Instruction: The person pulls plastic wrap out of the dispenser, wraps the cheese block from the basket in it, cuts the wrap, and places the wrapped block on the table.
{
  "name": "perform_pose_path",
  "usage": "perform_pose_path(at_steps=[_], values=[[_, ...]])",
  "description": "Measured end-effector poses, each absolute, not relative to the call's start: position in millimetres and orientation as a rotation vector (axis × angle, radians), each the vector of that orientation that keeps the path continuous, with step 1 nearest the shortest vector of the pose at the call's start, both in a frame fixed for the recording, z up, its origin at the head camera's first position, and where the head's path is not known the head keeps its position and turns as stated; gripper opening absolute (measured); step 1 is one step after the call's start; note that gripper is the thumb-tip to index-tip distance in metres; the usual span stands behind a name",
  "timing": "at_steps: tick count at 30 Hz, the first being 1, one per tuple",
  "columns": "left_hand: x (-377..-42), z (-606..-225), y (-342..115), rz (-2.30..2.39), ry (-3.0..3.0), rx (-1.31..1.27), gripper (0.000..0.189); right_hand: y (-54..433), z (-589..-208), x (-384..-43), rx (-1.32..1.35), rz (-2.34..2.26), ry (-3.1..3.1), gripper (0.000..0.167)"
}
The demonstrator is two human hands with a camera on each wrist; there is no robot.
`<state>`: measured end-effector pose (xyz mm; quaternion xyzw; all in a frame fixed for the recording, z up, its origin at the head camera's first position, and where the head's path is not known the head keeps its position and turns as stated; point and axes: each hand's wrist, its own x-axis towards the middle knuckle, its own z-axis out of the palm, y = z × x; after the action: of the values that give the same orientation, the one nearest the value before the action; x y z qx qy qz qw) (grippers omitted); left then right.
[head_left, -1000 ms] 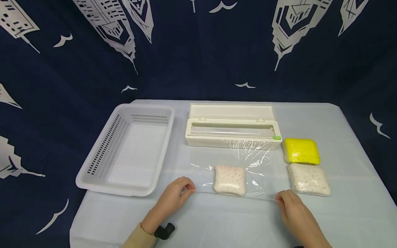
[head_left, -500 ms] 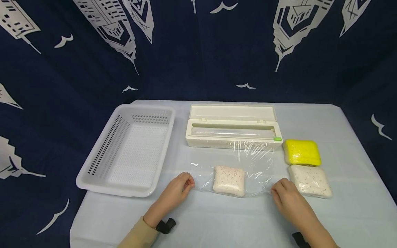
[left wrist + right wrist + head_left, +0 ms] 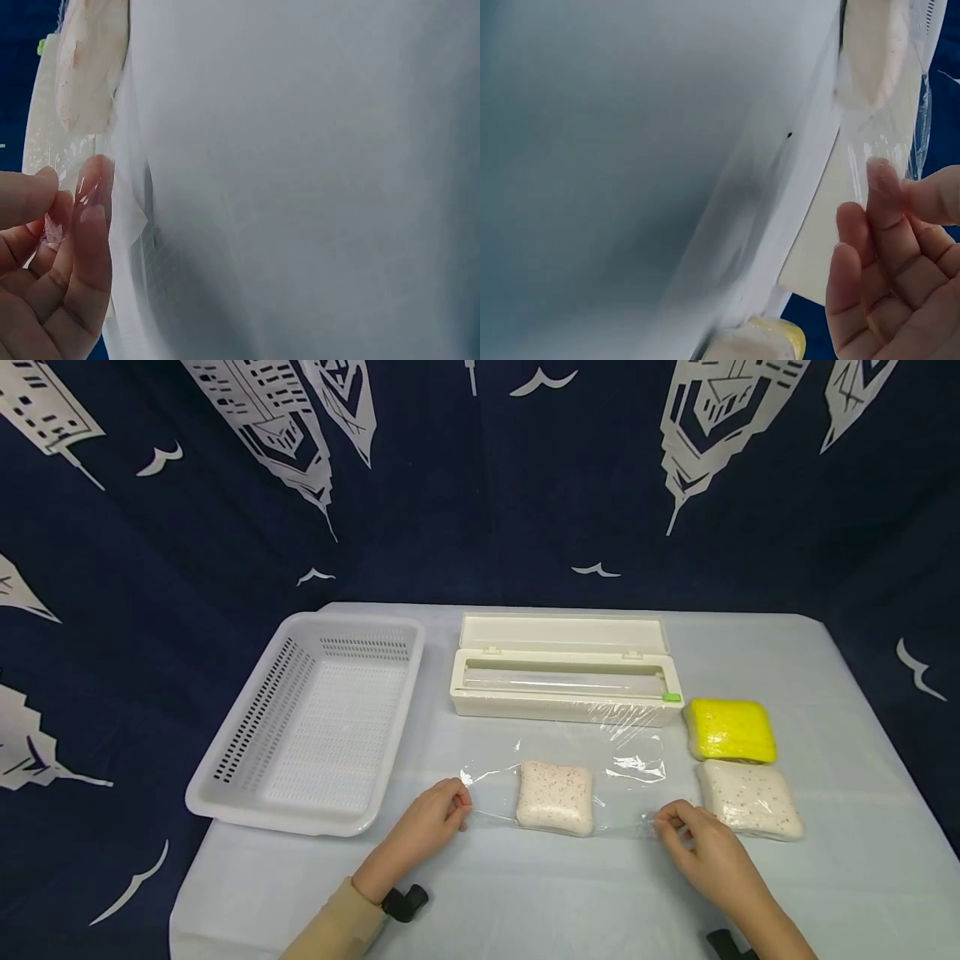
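A sheet of clear plastic wrap [image 3: 630, 768] runs from the open dispenser box [image 3: 562, 706] toward the person. On it lies a pale, pink-speckled, pillow-shaped block [image 3: 555, 797]. My left hand [image 3: 431, 818] pinches the wrap's front left corner between thumb and fingers; in the left wrist view the film bunches at the fingertips [image 3: 94, 169]. At the front right corner, my right hand [image 3: 701, 847] pinches the wrap between thumb and index finger, the other fingers loosely bent. The block sits between the two hands, uncovered on top.
A white perforated basket [image 3: 300, 818] stands at the left. To the right lie a yellow wrapped block [image 3: 731, 729] and a speckled white wrapped block [image 3: 750, 799], close beside my right hand. The box's lid [image 3: 562, 633] is tipped back, and a green tab [image 3: 672, 697] sits at its right end.
My right hand has moved slightly left and away from the person, then a little back. My left hand has risen slightly in view. The wrap's wrinkles have shifted near the box.
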<state>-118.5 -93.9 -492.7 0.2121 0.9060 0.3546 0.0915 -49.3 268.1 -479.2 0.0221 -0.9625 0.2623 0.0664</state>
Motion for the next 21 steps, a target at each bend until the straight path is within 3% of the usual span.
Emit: perform_pose_path(at_steps=[16, 21], values=[[-120.6, -497.3, -84.4, 0.899, 2.772, 0.540, 0.010, 272.5, -489.9, -58.1, 0.173, 0.567, -2.941, 0.004], [-123.8, -498.0, -79.7, 0.828, 2.791, 0.487, 0.010, 270.3, -489.9, -61.5, 0.072, 0.651, -3.074, 0.006]])
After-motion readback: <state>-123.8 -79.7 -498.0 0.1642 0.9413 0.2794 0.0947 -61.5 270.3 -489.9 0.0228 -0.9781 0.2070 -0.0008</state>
